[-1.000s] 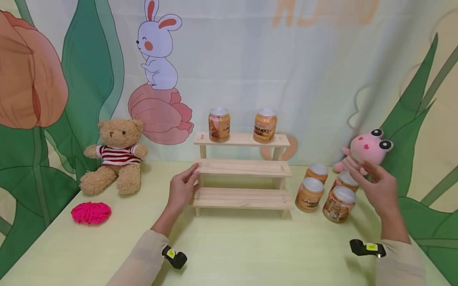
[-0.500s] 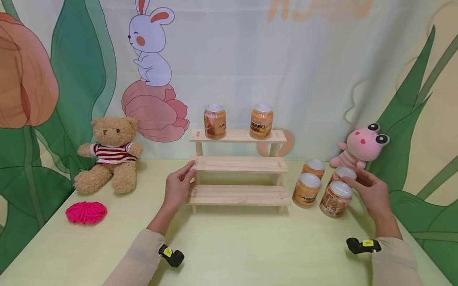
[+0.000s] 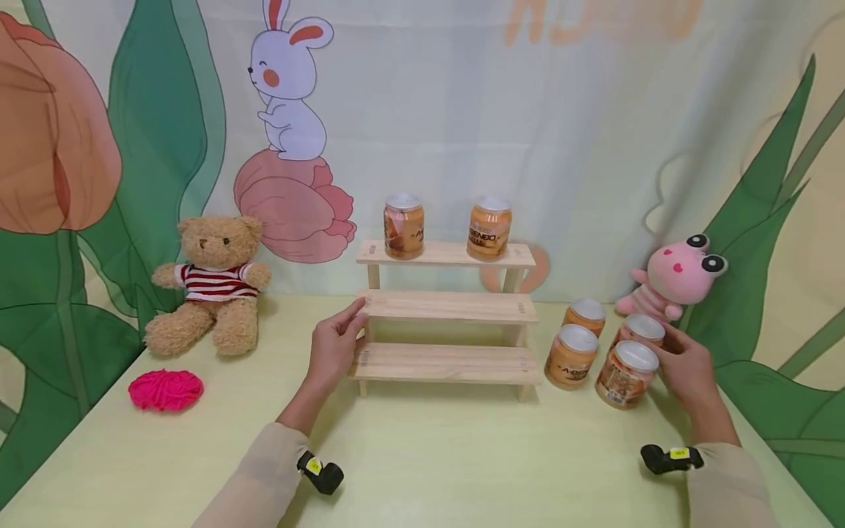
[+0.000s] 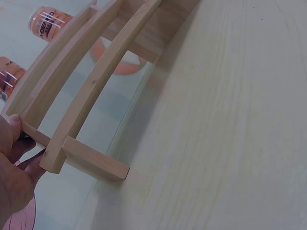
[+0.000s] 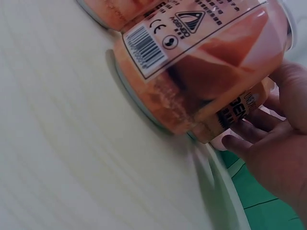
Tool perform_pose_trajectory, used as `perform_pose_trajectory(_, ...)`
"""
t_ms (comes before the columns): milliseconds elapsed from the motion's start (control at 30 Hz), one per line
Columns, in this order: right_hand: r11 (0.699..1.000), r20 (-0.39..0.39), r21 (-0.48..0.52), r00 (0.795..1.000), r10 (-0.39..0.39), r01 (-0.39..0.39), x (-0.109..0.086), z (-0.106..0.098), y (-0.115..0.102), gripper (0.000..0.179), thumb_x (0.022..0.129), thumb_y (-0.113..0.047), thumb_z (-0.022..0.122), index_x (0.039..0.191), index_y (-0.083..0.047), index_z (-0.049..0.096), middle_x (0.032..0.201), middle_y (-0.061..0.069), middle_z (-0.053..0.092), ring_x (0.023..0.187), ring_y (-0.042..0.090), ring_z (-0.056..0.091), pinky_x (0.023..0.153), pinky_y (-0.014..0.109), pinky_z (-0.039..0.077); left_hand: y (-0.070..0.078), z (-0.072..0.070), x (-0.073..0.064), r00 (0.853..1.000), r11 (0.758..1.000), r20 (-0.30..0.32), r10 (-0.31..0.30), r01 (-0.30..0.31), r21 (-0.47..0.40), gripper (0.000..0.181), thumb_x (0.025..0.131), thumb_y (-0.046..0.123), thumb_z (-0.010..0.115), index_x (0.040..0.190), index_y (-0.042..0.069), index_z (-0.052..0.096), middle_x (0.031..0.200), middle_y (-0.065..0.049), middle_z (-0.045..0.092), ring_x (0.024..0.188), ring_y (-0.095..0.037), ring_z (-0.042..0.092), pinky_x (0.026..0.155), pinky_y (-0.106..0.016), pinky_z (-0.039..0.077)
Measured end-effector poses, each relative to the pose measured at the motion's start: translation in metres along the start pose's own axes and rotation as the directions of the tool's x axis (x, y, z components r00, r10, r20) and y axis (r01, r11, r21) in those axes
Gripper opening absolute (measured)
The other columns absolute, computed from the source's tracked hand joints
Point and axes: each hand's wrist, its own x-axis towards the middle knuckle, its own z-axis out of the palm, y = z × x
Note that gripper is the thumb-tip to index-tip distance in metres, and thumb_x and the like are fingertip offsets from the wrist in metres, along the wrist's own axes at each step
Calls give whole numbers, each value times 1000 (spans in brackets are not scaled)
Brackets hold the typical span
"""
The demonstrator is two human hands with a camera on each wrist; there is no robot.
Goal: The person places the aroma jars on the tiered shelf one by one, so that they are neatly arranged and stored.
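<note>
A three-tier wooden display shelf (image 3: 449,308) stands mid-table, two orange canned-drink style jars with silvery lids on its top board: a left jar (image 3: 404,229) and a right jar (image 3: 490,231). My left hand (image 3: 335,345) grips the shelf's left end, thumb and fingers at the middle and lower boards. Several similar jars stand on the table to the right of the shelf. My right hand (image 3: 686,370) is at their right side, with fingers curled against the back right jar (image 3: 642,328). The front right jar (image 5: 211,62) partly hides that contact in the right wrist view.
Two more jars, a front left jar (image 3: 571,358) and a back left jar (image 3: 586,315), stand close by. A pink plush frog (image 3: 673,275) leans behind them. A teddy bear (image 3: 214,286) and a bundle of pink yarn (image 3: 166,389) lie at the left. A printed curtain (image 3: 422,132) hangs behind.
My right hand has come down from above the jars to the side of the back right one. My left hand has stayed on the shelf.
</note>
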Motion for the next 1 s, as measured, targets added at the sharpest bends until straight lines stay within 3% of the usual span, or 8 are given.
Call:
perform_pose_trajectory(133, 993, 60, 116, 998, 9, -16, 4, 0, 2, 81, 99, -37, 64, 158, -2, 21, 148, 15, 44, 117, 7, 48, 81, 6, 46, 0, 0, 1, 1000, 1000, -2, 4, -4, 6, 38, 99, 16, 64, 137, 13, 63, 135, -11, 61, 118, -21, 60, 81, -27, 58)
perform_pose_trajectory(233, 972, 100, 235, 995, -3, -21, 4, 0, 4, 82, 99, -31, 65, 158, 0, 17, 129, -5, 52, 102, -3, 48, 79, 6, 47, 0, 0, 1, 1000, 1000, -6, 5, -5, 10, 38, 99, 16, 64, 136, 12, 63, 134, -11, 62, 117, -21, 61, 80, -26, 58)
perform_pose_trajectory(300, 943, 120, 331, 993, -17, -24, 5, 0, 6, 80, 100, -26, 65, 158, -1, 16, 115, -17, 53, 96, -4, 49, 76, 7, 48, 1, 0, 1, 1000, 1000, -5, 6, -6, 13, 38, 99, 17, 64, 137, 13, 63, 135, -11, 61, 117, -20, 61, 80, -26, 58)
perform_pose_trajectory(367, 930, 118, 367, 992, -40, -6, 5, 0, 8, 78, 100, -24, 64, 159, -3, 17, 108, -22, 53, 94, -4, 50, 75, 8, 48, 1, 0, 0, 1000, 1000, -6, 2, -2, 15, 38, 98, 17, 65, 136, 13, 63, 135, -10, 61, 117, -20, 61, 80, -26, 58)
perform_pose_trajectory(500, 910, 90, 414, 995, -33, -8, 5, 1, 13, 73, 97, -22, 69, 158, -11, 29, 105, -23, 57, 92, -3, 53, 73, 9, 50, 3, 0, 0, 1000, 1000, -3, -12, 12, 25, 39, 99, 18, 64, 137, 14, 63, 136, -9, 60, 118, -20, 60, 81, -27, 58)
perform_pose_trajectory(667, 879, 37, 470, 997, 73, -82, 4, -1, 11, 65, 89, -19, 79, 148, -25, 51, 100, -23, 65, 88, -3, 59, 71, 12, 55, 4, 0, 0, 1000, 999, 0, -20, 20, 27, 39, 99, 17, 63, 138, 14, 62, 137, -10, 60, 119, -21, 60, 81, -28, 58)
perform_pose_trajectory(800, 865, -14, 494, 994, 110, -88, 3, -4, 2, 62, 84, -16, 84, 141, -24, 59, 99, -22, 68, 89, -4, 62, 73, 13, 56, 3, 0, 0, 1000, 999, -2, -11, 11, 32, 38, 100, 18, 63, 138, 14, 62, 137, -9, 60, 119, -22, 60, 81, -28, 58)
perform_pose_trajectory(1000, 833, -89, 552, 991, 105, -38, 0, -9, -13, 61, 82, -9, 84, 138, -19, 62, 97, -17, 71, 87, -2, 63, 70, 13, 56, 2, 1, 0, 1000, 1000, -8, -8, 9, 23, 38, 99, 19, 64, 137, 14, 63, 135, -11, 61, 119, -22, 61, 81, -27, 58)
